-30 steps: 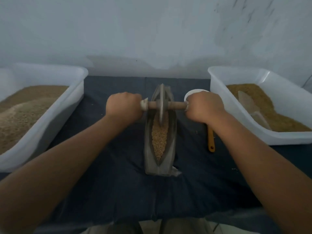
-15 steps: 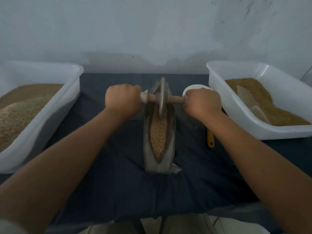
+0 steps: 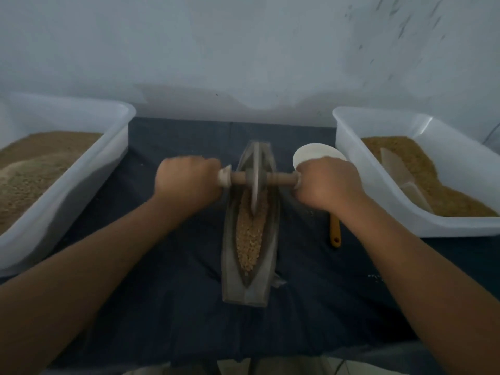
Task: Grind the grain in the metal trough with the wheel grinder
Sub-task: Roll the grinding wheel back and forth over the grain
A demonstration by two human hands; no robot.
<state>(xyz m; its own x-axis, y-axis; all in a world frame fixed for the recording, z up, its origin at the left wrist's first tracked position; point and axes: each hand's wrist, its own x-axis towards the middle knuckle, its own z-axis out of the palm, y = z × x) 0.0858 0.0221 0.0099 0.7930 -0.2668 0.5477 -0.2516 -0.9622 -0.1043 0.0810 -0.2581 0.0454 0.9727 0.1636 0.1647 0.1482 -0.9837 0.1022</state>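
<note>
Where the wheel stands against half a second ago: we see the wheel grinder [image 3: 254, 190] a little nearer to us along the metal trough [image 3: 230, 266], its top rim no longer poking past the far tip; our two grips are as they were.
left tub [image 3: 81, 190]: white plastic, at the left edge of the worktop [image 3: 162, 293], heaped with pale brown meal.
left hand [image 3: 186, 180]: we have it fisted round the left end of the wooden axle, knuckles up; its outline is smeared, so we cannot make out single fingers.
wheel grinder: upright on edge in the far part of the trough, its lower rim down in the grain.
metal trough: boat-shaped, lengthwise between our forearms on the dark cloth that covers the worktop.
grain [image 3: 249, 234]: fills the groove from the wheel back toward the near tip.
right hand [image 3: 327, 185]: curled tight round the right end of the axle, back of the hand upward.
white cup [image 3: 311, 152]: just beyond our right hand, partly hidden by it.
yellow handle [image 3: 335, 231]: juts out on the cloth below our right wrist.
right tub [image 3: 378, 190]: white, holding brown grain with a clear scoop [image 3: 400, 174] lying in it.
</note>
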